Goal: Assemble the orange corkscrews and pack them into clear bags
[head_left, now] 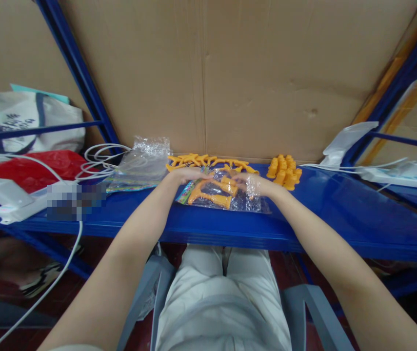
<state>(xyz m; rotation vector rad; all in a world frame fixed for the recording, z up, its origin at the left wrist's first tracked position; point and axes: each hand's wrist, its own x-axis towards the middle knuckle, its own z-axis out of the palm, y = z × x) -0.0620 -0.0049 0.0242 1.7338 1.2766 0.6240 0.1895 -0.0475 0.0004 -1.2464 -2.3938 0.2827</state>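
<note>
A clear plastic bag (243,202) with a colourful printed edge lies on the blue shelf. In it are orange plastic pieces; the nearest one (210,197) has a curved, branching end and a flared cup-like end. My left hand (193,174) is closed on the bag's upper left side. Plastic film overlaps my right hand (245,182), which is in the bag's right end, its fingers closed around a second orange piece (229,185). Its fingertips are partly hidden. Behind the bag lies a row of orange branching pieces (189,160).
Several short orange pieces (284,170) stand grouped at the right. Flat clear bags (138,168) are stacked at the left, near white cables, a power strip (34,202) and a red bag (43,170). A cardboard wall (208,73) rises behind.
</note>
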